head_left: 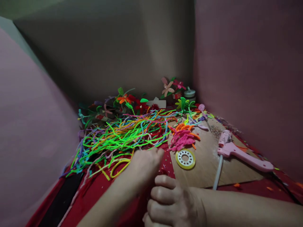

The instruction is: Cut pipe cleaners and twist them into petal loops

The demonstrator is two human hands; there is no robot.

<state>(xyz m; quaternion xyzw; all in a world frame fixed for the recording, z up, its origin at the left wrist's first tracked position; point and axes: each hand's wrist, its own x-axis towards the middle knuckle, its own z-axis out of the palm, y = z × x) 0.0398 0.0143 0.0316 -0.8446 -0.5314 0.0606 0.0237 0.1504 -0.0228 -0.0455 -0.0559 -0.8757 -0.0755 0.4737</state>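
My left hand (pixel 147 162) is closed and slightly blurred, beside the front edge of a heap of colourful pipe cleaners (pixel 123 132). A yellow pipe cleaner (pixel 113 170) curves in a loop by its wrist; I cannot tell whether the hand grips it. Lower and nearer to me, my right hand (pixel 169 201) is curled into a fist with its knuckles up. Whatever either hand holds is hidden by the fingers. Just beyond the right hand, a yellow tape roll (pixel 194 159) lies flat on a cardboard sheet (pixel 205 173).
A pink glue gun (pixel 248 156) with a clear glue stick (pixel 218 173) rests on the cardboard. Bent pink pipe-cleaner pieces (pixel 182 140) lie beyond the tape. Pipe-cleaner flowers (pixel 167 88) and a lidded jar (pixel 189 93) stand at the back. A red cloth (pixel 94 201) covers the surface.
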